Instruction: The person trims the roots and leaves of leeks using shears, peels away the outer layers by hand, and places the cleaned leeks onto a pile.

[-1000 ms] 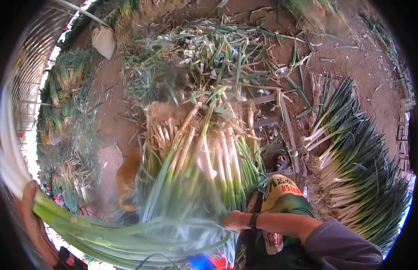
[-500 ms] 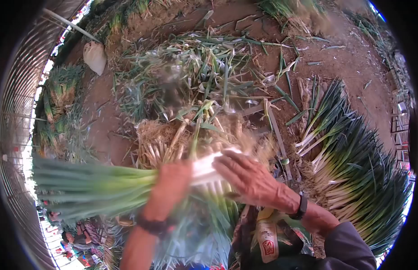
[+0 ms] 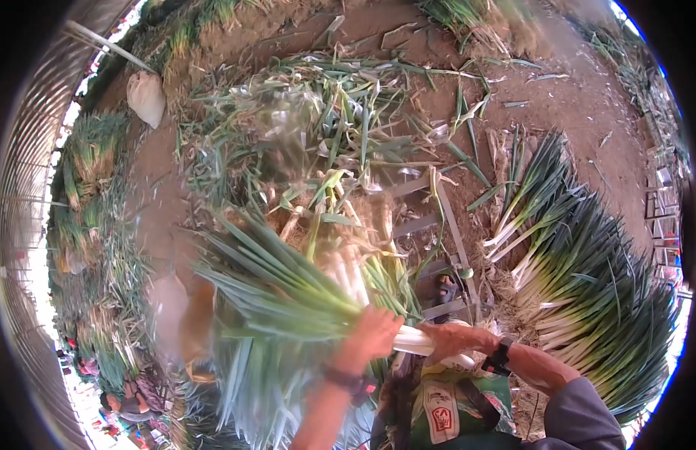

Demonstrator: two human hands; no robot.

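Observation:
A bundle of long green onions (image 3: 288,289) lies across in front of me, its green leaves fanned out to the upper left. My left hand (image 3: 372,335) is closed around it where the green meets the white. At the white stalk end, my right hand (image 3: 459,342) is wrapped round the stems, and the root tips are hidden by it. Beneath and behind the bundle are more green onions (image 3: 348,274) with pale stalks. Blurred leaves hang below my left forearm.
On the right lies a long row of green onions (image 3: 588,300), roots toward me. Ahead is a heap of stripped leaves (image 3: 318,112) on the dirt floor. A metal frame (image 3: 454,217) stands near my right hand. A printed sack (image 3: 441,412) covers my lap; a pale bag (image 3: 145,99) sits far left.
The bundle has moved right and toward me, and its leaves now point up to the left instead of straight left. Both hands have moved with it, the right now round the stalk end.

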